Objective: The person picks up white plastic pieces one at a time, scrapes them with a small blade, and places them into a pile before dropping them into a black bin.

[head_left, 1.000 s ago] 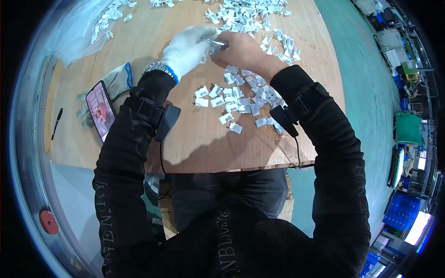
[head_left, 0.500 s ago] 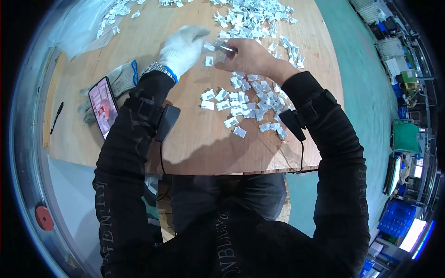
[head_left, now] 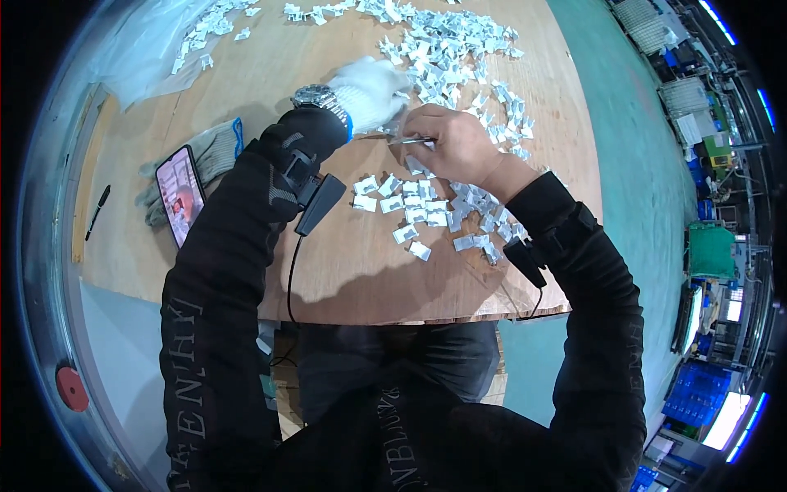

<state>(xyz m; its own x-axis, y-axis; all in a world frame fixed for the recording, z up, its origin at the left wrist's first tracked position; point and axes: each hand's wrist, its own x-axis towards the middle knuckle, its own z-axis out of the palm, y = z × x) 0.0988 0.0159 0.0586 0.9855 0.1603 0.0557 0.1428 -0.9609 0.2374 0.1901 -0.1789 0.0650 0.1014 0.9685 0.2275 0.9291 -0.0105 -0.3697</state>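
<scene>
My left hand (head_left: 370, 92), in a white knit glove, is bent over the table with its fingertips close to my right hand. Motion blurs those fingers, and what lies under them is mostly hidden. My bare right hand (head_left: 453, 144) is closed around a slim, shiny metal tool (head_left: 415, 140) that points left toward the glove. Just in front of my right hand lie rows of small bent silver metal pieces (head_left: 416, 207). A larger loose heap of the same kind of metal pieces (head_left: 459, 53) spreads beyond both hands.
On the left of the wooden table (head_left: 352, 283) a phone (head_left: 179, 193) leans on a grey-white glove (head_left: 215, 146). A black pen (head_left: 97, 211) lies by the left edge. Clear plastic sheeting (head_left: 143, 61) and more metal pieces are at the far left. Cords hang from both wrist straps.
My left hand has moved right and closer to me, over where a single metal piece lay. The right hand has come nearer and slightly right, still gripping the metal tool.
</scene>
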